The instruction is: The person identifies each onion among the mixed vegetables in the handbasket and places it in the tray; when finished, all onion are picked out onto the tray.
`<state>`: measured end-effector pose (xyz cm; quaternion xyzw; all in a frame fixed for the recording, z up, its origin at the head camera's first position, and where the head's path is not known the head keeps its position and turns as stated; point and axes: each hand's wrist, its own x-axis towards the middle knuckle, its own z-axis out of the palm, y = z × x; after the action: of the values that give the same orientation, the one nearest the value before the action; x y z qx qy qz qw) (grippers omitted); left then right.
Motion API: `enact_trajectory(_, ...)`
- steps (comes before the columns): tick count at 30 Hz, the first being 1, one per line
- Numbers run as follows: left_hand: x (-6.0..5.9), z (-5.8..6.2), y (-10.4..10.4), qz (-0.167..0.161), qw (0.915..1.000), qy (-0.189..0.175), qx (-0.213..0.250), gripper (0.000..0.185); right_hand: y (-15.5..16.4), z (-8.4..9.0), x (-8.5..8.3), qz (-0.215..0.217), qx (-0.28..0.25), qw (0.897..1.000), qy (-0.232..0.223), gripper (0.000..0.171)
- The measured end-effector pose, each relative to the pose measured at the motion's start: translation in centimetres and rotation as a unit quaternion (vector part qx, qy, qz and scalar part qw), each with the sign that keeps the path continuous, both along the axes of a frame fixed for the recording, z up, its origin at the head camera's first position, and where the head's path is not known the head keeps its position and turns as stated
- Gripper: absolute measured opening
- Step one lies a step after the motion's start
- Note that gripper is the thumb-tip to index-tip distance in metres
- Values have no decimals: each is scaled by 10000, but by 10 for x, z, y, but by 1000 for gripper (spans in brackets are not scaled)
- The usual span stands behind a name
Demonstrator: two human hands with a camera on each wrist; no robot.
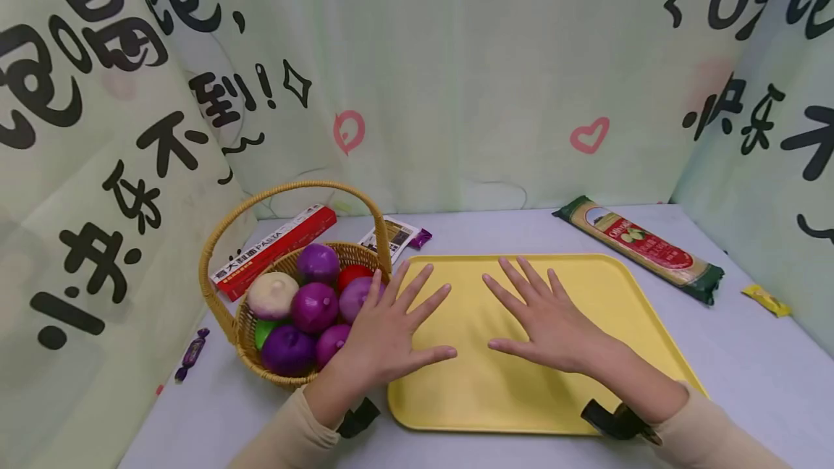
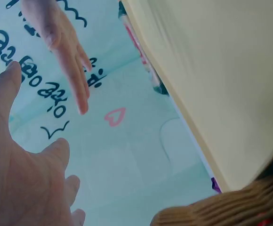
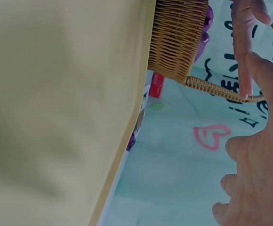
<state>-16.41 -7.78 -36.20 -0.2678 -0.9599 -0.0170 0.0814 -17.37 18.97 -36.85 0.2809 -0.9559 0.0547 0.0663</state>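
Pale green cloth printed with black characters and pink hearts (image 1: 589, 134) enclosed the grey table (image 1: 749, 368) on three sides. On the table lay a yellow tray (image 1: 625, 310), flat, with its long side toward the person. Both hands were above it, palms down. The left hand (image 1: 384, 331) was over the tray's left edge, fingers straight and spread, holding nothing; the fingertips reached just beside the wicker basket (image 1: 244, 324). The right hand (image 1: 554, 320) was over the tray's middle, fingers likewise straight and spread, also holding nothing. Whether either palm actually touched the tray could not be told; the wrist views showed only its surface close by.

The basket stood touching or just beside the tray's left edge, handle upright. It held several purple onions (image 1: 314, 306), a white one (image 1: 272, 294), something red and something green. By my judgement, its closeness put the contents within short reach of the tray.

Behind the basket lay a red pasta box (image 1: 276, 248). A green pasta packet (image 1: 641, 246) lay at the far right, apart from the tray. Small wrapped sweets (image 1: 192, 353) lay scattered on the table.
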Motion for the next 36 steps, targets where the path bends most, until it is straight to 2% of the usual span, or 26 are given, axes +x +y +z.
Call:
enact_trajectory(6,-6,15,-12,162,9996,141,189,80,-4,8,-8,-8,-204,9998,-42,84)
enact_trajectory(10,-11,29,-26,25,9985,438,340,79,-7,16,-13,-61,-381,9991,-173,86)
enact_trajectory(14,-12,48,-45,-206,9913,941,901,73,-12,25,-16,6,-578,9980,-246,88)
enact_trajectory(16,-11,59,-57,-374,9808,1376,1331,70,-15,29,-18,82,-663,9975,-231,88)
enact_trajectory(17,-10,63,-64,-459,9724,1683,1549,66,-17,30,-19,118,-699,9972,-239,89)
enact_trajectory(20,-5,77,-85,-523,9373,2667,2180,55,-21,35,-21,229,-815,9962,-222,88)
enact_trajectory(23,4,87,-108,-214,9009,3335,2769,47,-26,41,-25,340,-923,9949,-238,87)
enact_trajectory(25,10,92,-124,204,8839,3537,3053,44,-28,45,-26,414,-1030,9934,-285,86)
enact_trajectory(26,13,94,-132,455,8777,3577,3158,44,-30,47,-27,453,-1114,9922,-330,85)
enact_trajectory(29,23,93,-157,1242,8669,3571,3248,51,-36,53,-30,576,-1465,9859,-568,83)
enact_trajectory(32,31,85,-178,1845,8584,3483,3282,51,-45,59,-34,733,-1824,9776,-752,79)
enact_trajectory(36,37,64,-195,2179,8481,3495,3333,49,-57,64,-45,951,-2198,9683,-706,74)
